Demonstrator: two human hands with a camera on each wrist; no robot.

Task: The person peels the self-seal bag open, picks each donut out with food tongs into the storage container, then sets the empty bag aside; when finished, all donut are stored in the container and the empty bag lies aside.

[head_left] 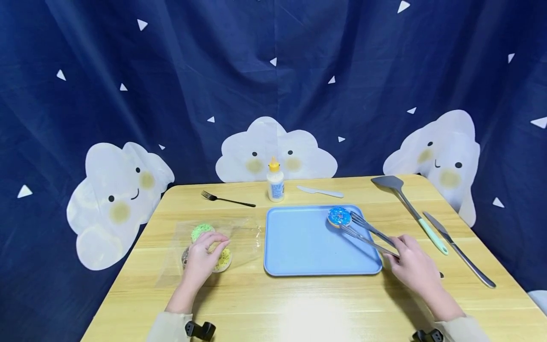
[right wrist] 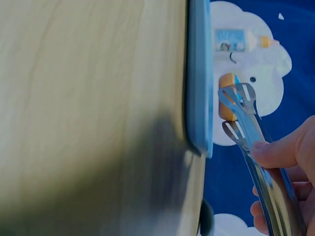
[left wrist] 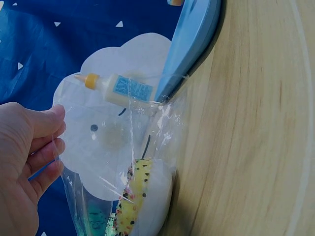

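While the blue rectangular tray (head_left: 307,247) lies left of the right hand's (head_left: 413,265) fingers, the clear plastic bag (head_left: 245,240) spreads under the left hand (head_left: 205,255), its edge pinched between thumb and fingertips. Right-hand fingers clamp the metal tongs (right wrist: 275,191), their long axis running forward-left to the blue-iced doughnut (head_left: 339,215), nearer the right hand.

You have one clear bag (head_left: 245,237), one pair of tongs (head_left: 373,231), one tray (head_left: 299,244), one bottle (head_left: 276,186), one fork (head_left: 228,199), one spatula (head_left: 411,206), two knives (head_left: 461,251) and, though some are partly covered, apparently four doughnuts (head_left: 339,216).
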